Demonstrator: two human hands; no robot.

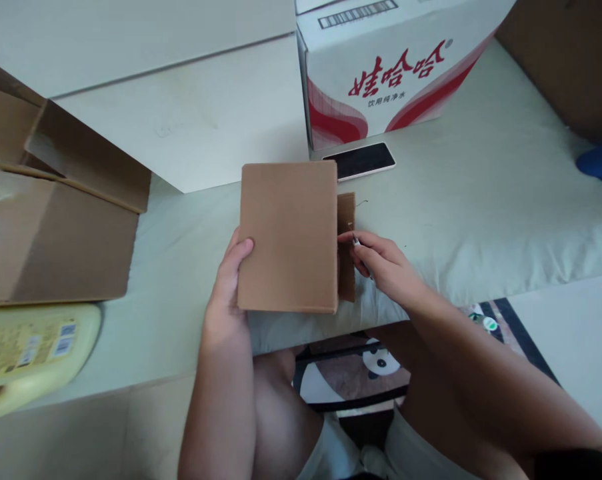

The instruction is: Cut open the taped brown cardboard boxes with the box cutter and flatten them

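A plain brown cardboard box stands tilted in front of me at the edge of the pale cloth. My left hand grips its left side, thumb on the face toward me and fingers hidden behind. On the right side, a flap sticks out. My right hand is beside that flap, its fingers closed around a small white pen-like tool with a thin dark tip. The index finger reaches to the box's opening edge; whether it touches inside is hidden.
Behind the box lies a phone, close to a white and red water carton. White boxes stand back left. Brown cartons and a yellow bottle are at left, a blue object far right.
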